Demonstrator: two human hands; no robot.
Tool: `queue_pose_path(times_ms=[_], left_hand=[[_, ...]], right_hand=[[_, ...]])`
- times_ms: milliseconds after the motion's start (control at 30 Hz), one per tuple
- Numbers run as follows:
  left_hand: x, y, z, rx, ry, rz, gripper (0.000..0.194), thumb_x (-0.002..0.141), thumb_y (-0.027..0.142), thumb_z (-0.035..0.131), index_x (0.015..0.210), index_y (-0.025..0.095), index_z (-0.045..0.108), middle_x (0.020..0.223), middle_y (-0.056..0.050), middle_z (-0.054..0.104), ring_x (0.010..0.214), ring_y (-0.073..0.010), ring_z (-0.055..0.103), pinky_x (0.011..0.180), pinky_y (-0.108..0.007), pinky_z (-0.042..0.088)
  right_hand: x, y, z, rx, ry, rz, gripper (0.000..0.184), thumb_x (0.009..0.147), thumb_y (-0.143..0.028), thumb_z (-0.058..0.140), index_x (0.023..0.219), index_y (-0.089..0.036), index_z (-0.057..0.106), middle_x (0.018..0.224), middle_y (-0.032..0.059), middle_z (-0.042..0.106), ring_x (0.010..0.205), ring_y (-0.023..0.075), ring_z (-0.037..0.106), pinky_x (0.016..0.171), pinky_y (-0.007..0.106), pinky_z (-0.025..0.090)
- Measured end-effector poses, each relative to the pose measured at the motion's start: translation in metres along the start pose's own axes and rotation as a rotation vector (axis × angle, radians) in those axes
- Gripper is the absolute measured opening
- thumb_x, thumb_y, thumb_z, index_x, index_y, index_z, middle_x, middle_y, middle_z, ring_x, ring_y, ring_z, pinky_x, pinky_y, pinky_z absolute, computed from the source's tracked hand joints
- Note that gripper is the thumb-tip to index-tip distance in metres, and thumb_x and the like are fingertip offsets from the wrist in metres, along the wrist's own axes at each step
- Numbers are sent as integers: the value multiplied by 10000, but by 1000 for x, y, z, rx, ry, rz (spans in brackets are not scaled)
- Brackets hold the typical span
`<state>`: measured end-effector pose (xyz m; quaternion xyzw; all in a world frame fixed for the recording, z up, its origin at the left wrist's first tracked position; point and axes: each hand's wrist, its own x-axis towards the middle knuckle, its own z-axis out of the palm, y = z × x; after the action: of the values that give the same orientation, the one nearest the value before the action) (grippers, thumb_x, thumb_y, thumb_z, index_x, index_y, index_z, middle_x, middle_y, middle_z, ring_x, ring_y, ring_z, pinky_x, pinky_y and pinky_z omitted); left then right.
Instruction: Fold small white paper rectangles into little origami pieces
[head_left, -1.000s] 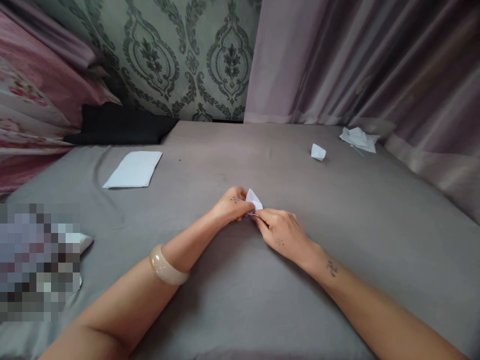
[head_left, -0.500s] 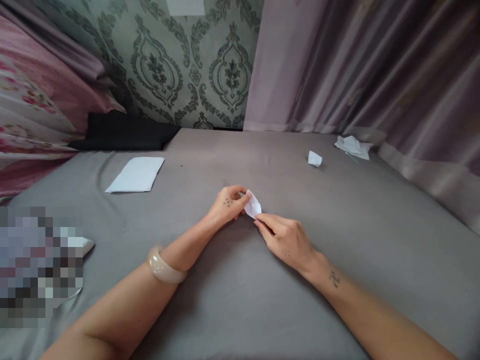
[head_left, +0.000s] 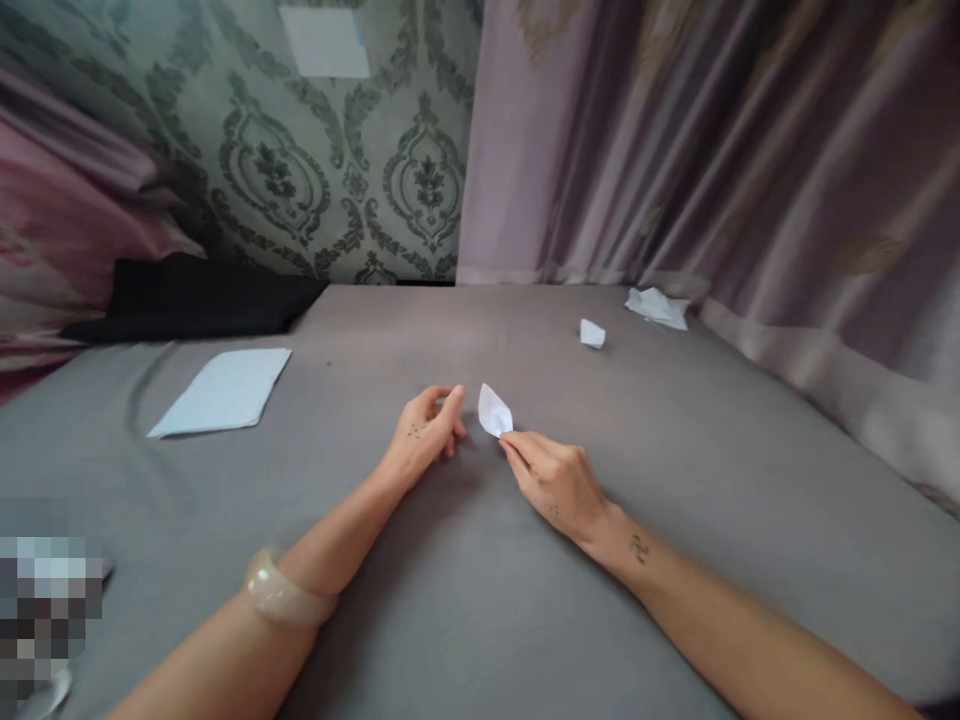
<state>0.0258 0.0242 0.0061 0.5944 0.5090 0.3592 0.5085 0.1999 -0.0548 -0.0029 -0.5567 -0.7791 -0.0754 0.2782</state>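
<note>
A small folded white paper piece (head_left: 494, 411) is pinched at its lower corner between the thumb and fingers of my right hand (head_left: 556, 480). It tilts up and to the left, above the grey sheet. Just left of it, with a narrow gap between, is my left hand (head_left: 429, 428). Its fingers are loosely curled and apart, with nothing in them. Farther back on the right lies another small folded paper (head_left: 592, 334).
A stack of white paper sheets (head_left: 225, 392) lies on the grey sheet (head_left: 480, 600) to the left. Behind it is a folded black cloth (head_left: 202, 295). Some crumpled white papers (head_left: 657, 307) are at the back right, by the purple curtain (head_left: 787, 200).
My left hand has let go of the folded paper and drawn away to the left. My right hand still pinches it. The view has shifted, turning slightly right and up.
</note>
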Motion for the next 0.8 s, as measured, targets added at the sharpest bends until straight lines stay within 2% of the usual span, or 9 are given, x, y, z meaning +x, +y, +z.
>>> queue_pose_path(times_ms=[100,200,267,400,567,800], left_hand=[[3,0,-1,6,5,-78,437,869,484,486,1101,116,522,636,-6,608,375,-70,468,320,-162,326],[7,-4,0,24,-33,-81,384,866,439,493,1084,124,517,627,4,596,367,-69,454,306,-162,315],[9,-8,1,43,-52,-74,371,860,428,493,1079,130,515,632,6,595,368,-72,454,303,-165,316],[10,-12,1,73,-68,-93,378,852,436,487,1081,137,515,643,6,594,378,-76,467,305,-167,315],[10,-9,1,95,-77,-107,368,851,426,478,1075,137,510,639,9,587,373,-74,458,300,-167,309],[11,-9,2,117,-91,-105,358,858,426,459,1067,138,505,643,6,585,376,-77,455,293,-167,317]], right_hand=[[15,26,1,-55,-36,106,236,942,-245,444,944,-228,679,847,21,721,752,146,664,623,235,390],[34,60,1,-124,-37,277,244,937,-265,439,964,-243,681,951,31,725,849,173,664,659,243,392],[46,83,1,-154,-32,384,244,932,-271,444,971,-248,684,960,35,727,859,183,662,663,247,389],[60,117,3,-189,-5,483,277,931,-256,421,982,-223,691,924,71,730,819,205,666,645,264,379],[71,142,5,-208,-15,550,286,923,-247,419,1001,-210,692,935,97,728,829,214,664,667,268,386],[82,162,12,-202,-42,594,299,928,-261,410,1043,-210,681,965,104,720,871,222,656,725,276,415]])
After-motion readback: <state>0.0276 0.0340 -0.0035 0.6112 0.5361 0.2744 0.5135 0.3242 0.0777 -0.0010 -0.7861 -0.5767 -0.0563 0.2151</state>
